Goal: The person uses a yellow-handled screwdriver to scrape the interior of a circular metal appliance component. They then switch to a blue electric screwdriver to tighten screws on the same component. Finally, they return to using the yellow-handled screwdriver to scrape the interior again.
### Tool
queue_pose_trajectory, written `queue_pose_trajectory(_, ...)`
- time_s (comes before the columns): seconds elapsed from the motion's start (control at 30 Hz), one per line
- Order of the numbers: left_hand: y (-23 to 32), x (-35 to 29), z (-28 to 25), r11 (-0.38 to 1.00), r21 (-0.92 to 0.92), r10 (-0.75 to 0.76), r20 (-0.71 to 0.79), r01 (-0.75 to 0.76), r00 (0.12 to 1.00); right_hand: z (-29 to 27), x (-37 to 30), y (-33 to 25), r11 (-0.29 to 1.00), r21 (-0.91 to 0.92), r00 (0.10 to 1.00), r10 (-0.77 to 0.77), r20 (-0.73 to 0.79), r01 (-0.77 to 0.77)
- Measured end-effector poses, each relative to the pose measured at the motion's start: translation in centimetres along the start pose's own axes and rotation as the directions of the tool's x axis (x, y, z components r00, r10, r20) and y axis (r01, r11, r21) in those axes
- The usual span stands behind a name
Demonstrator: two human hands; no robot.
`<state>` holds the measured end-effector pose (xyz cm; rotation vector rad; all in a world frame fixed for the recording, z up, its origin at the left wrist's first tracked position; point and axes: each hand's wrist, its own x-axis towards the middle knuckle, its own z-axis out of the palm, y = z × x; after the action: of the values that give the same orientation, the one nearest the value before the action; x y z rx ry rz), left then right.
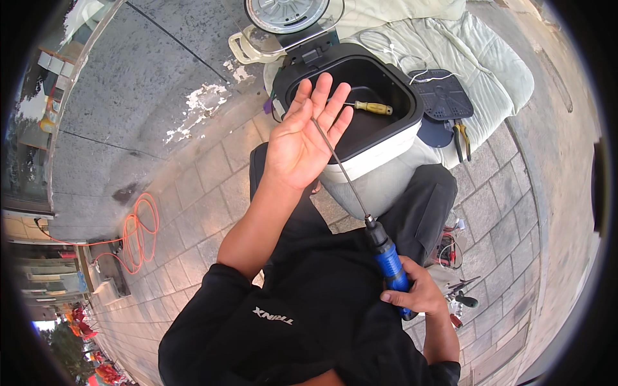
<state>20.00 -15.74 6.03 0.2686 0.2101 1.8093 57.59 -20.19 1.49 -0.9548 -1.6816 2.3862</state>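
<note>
My left hand (299, 151) is raised, palm up, with its fingers stretched apart. The long thin bit of a blue electric screwdriver (390, 265) runs up across it, its tip by the fingers. Whether a tiny part lies at the tip, I cannot make out. My right hand (417, 289) is wrapped round the screwdriver's blue body. Beyond my left hand stands a white and black cooker-like appliance (380, 153) with a dark cavity and its lid (286, 11) raised. A screwdriver with a yellow handle (373, 108) lies in the cavity, its shaft partly behind my fingers.
A pale quilted cloth (489, 58) lies under the appliance. On it are a black ribbed plate (441, 95), a white cord and pliers (461, 138). Several tools lie on the paving by my right knee, including a dark-handled one (467, 300). An orange cable (138, 235) is coiled at left.
</note>
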Motion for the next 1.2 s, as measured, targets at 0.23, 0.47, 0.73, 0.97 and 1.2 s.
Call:
queue_pose_trajectory(0.23, -0.5, 0.2, -0.3, 1.0, 0.003, 0.013, -0.019, -0.013, 1.0, 0.2, 0.0, -0.4, 0.999, 0.036, 1.0, 0.006, -0.006, -0.006)
queue_pose_trajectory(0.47, -0.7, 0.2, -0.6, 0.997, 0.005, 0.073, -0.036, -0.073, 0.997, 0.2, 0.3, 0.4, 0.999, 0.052, 1.0, 0.006, 0.011, -0.007)
queue_pose_trajectory(0.73, -0.9, 0.1, -0.7, 0.996, -0.04, 0.074, -0.039, -0.076, 0.996, 0.0, 0.3, 0.2, 0.995, 0.088, 0.998, 0.045, 0.054, -0.05)
queue_pose_trajectory(0.97, -1.1, 0.2, -1.0, 0.995, 0.061, 0.077, 0.005, -0.078, 0.997, 0.6, 0.4, 0.3, 1.0, 0.019, 1.0, -0.023, -0.018, 0.023)
queue_pose_trajectory(1.2, -1.5, -0.3, -1.8, 0.991, -0.127, -0.045, 0.03, 0.048, 0.999, 0.5, 0.8, 0.2, 0.995, -0.073, 0.998, -0.069, 0.007, 0.069)
